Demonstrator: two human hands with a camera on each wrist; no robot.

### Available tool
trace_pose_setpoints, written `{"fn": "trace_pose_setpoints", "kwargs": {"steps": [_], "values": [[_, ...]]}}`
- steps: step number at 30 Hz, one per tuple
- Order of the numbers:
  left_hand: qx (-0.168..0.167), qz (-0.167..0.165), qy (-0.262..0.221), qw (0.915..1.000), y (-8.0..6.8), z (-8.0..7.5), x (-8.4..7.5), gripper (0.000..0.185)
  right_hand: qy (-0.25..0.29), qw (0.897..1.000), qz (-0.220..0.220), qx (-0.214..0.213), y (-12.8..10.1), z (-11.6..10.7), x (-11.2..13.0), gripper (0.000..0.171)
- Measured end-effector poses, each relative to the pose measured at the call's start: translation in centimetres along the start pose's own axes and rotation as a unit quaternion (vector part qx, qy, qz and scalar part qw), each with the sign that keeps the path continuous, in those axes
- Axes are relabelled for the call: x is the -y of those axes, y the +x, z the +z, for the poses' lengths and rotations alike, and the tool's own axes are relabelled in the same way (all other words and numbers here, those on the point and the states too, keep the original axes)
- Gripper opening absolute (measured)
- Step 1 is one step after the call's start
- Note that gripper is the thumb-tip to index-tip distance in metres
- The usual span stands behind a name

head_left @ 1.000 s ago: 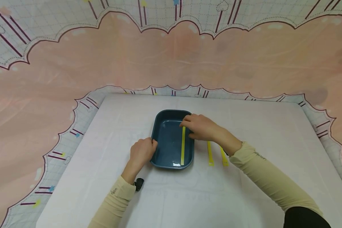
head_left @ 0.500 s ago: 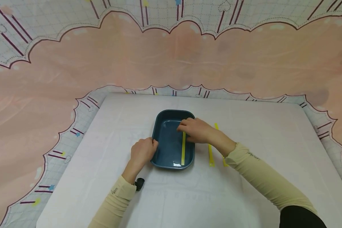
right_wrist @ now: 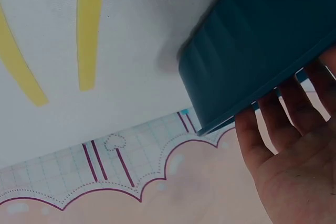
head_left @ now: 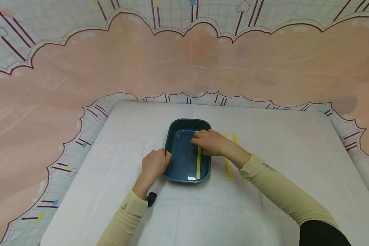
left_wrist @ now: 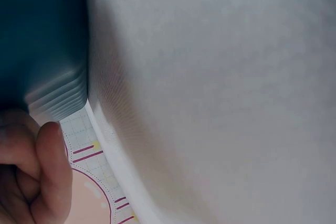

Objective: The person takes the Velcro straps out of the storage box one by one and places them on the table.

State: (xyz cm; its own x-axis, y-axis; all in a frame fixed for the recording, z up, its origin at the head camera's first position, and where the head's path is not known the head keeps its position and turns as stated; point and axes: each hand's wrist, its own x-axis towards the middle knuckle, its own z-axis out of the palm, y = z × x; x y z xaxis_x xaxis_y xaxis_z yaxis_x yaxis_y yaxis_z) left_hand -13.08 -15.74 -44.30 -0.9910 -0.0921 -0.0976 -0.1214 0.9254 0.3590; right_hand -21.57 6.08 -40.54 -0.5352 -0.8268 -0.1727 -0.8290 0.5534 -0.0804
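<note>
A dark blue rectangular tray (head_left: 180, 153) stands on the white table, a narrow flat yellow strip (head_left: 198, 167) lying lengthwise inside along its right side. My left hand (head_left: 153, 165) grips the tray's left rim; curled fingers (left_wrist: 52, 166) show beside the tray wall in the left wrist view. Reaching over the right rim, my right hand (head_left: 210, 142) has its fingers inside the tray, over the upper part of the strip. From the right wrist view, those fingers (right_wrist: 251, 135) extend loosely across the rim, and their tips are hidden behind it.
Two more yellow strips lie right of the tray: a nearer strip (head_left: 229, 169) with a widened lower end, and a farther strip (head_left: 234, 137), both partly covered by the right arm. A black wrist device (head_left: 151, 199) sits at the left cuff. A patterned cloth (head_left: 184, 65) hangs behind the table.
My right hand has shifted slightly toward me and left along the strip, covering more of it. The strip inside the tray stays in place, and my left hand keeps its grip on the rim.
</note>
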Motion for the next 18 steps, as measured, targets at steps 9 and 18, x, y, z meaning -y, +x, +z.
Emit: {"fn": "trace_pose_setpoints", "kwargs": {"steps": [9, 18], "values": [[-0.002, 0.0, 0.002, 1.0, 0.0, 0.1, 0.1, 0.035, -0.036, 0.998, 0.006, 0.046, 0.9, 0.1, 0.4, 0.04], [-0.008, 0.004, 0.0, 1.0, 0.0, 0.3, 0.3, 0.036, -0.056, 0.995, 0.002, 0.082, 1.7, 0.3, 1.0, 0.04]]}}
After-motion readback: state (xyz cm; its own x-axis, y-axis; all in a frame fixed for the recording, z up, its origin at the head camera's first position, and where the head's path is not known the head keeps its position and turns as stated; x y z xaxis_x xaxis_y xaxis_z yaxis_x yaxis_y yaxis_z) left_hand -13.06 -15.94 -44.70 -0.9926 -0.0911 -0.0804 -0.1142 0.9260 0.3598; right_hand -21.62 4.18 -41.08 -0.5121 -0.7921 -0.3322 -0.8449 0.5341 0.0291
